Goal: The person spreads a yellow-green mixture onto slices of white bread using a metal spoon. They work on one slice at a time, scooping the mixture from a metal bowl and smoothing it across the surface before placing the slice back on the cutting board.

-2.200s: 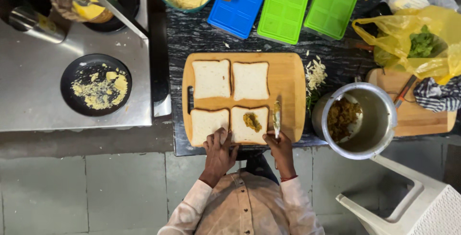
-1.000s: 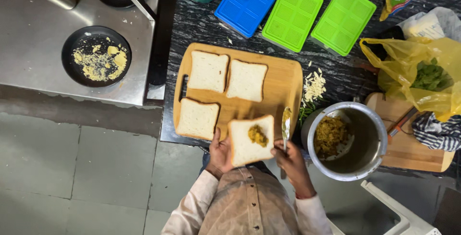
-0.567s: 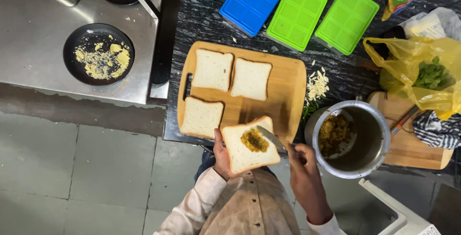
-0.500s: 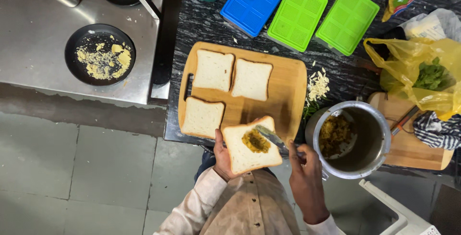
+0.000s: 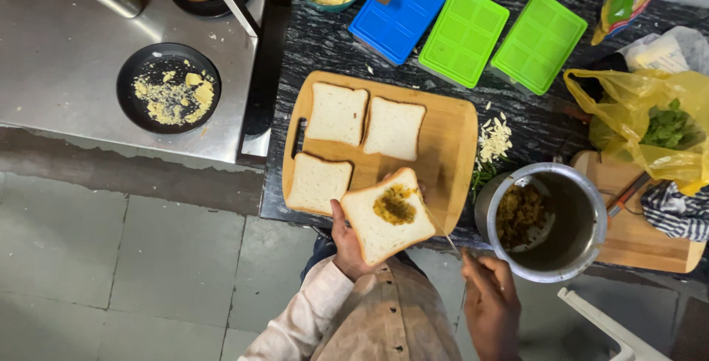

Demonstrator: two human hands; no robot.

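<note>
On the dark worktop (image 5: 332,43), a blue lidded box (image 5: 399,10) and two green ones (image 5: 463,35) (image 5: 539,42) sit at twelve o'clock, a yellow bag of greens (image 5: 650,128) at three. A black pan of yellow crumbs (image 5: 168,88) rests at ten o'clock on the steel surface (image 5: 66,73).

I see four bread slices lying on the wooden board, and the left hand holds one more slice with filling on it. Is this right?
Not quite. The head view shows three slices on the board, not four. The left hand does hold one more slice with filling.
</note>
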